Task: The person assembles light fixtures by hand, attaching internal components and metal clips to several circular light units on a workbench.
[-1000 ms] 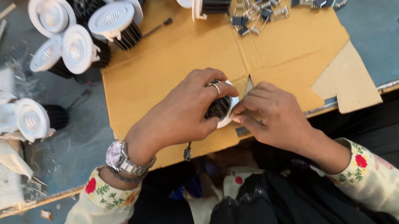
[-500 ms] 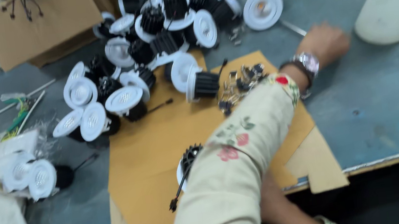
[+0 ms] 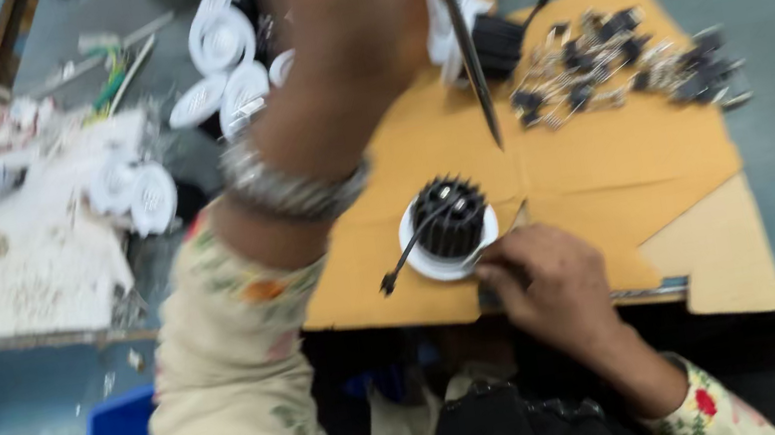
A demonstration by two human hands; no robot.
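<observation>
Left hand back from its far reach, now raised close, clenched on a screwdriver.
Right hand steadies the lamp by its rim on the cardboard; clips lie beyond.

— Where is there room to pass?
— Over the bare cardboard sheet, right of the lamp.
— And what blocks the way?
— The screwdriver hangs over the lamp, clips crowd the far side, more lamps fill the left, and the right hand guards the near edge.
</observation>
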